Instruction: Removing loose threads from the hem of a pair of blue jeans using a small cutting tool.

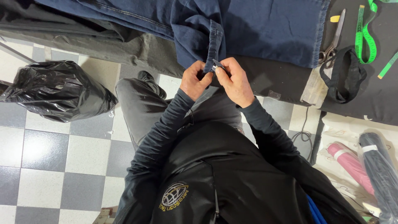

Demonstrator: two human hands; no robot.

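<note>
Here, in the head view, the left hand (195,81) pinches the hem end of dark blue jeans (215,45), whose seam runs lengthwise from the tabletop (269,81) edge away from the person. The right hand (236,83) is closed around a small metal blade (218,64), its tip pointing at the hem. Scissors (333,39) lie nearby.

black bag (58,91), scissors (331,41), green tape measure (367,35), pink roll (352,166)

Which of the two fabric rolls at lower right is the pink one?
The pink roll is the left of the pair, with a white band near its top; the roll beside it is dark, almost black, nearer the frame's edge.
</note>
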